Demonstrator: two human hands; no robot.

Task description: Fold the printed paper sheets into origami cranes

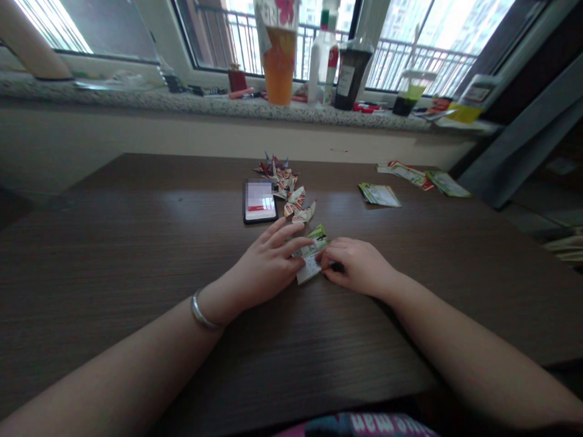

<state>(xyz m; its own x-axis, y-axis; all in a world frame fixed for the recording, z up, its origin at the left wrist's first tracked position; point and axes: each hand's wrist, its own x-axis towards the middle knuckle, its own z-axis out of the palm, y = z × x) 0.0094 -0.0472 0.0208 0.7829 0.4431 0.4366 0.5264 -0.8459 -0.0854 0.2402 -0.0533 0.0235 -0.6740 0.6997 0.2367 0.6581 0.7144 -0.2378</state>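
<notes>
A small green and white printed paper (308, 271) lies at a slant on the dark wooden table, between my two hands. My left hand (268, 258), with a silver bangle at the wrist, rests over its left side, fingers stretched and apart. At the right edge of the paper, my right hand (359, 261) is closed, its fingertips pinching the edge. Just beyond my left fingers sit several folded paper pieces (296, 200), pointed and piled together. Beside them is a phone (260, 212) with its screen lit and partly blurred.
A stack of green and white papers (381, 195) lies to the right, with more printed papers (412, 175) behind it. On the stone windowsill (204, 109) stand a tall cup of orange drink (279, 67), a dark bottle (350, 76) and other containers. A grey curtain (514, 145) hangs at right.
</notes>
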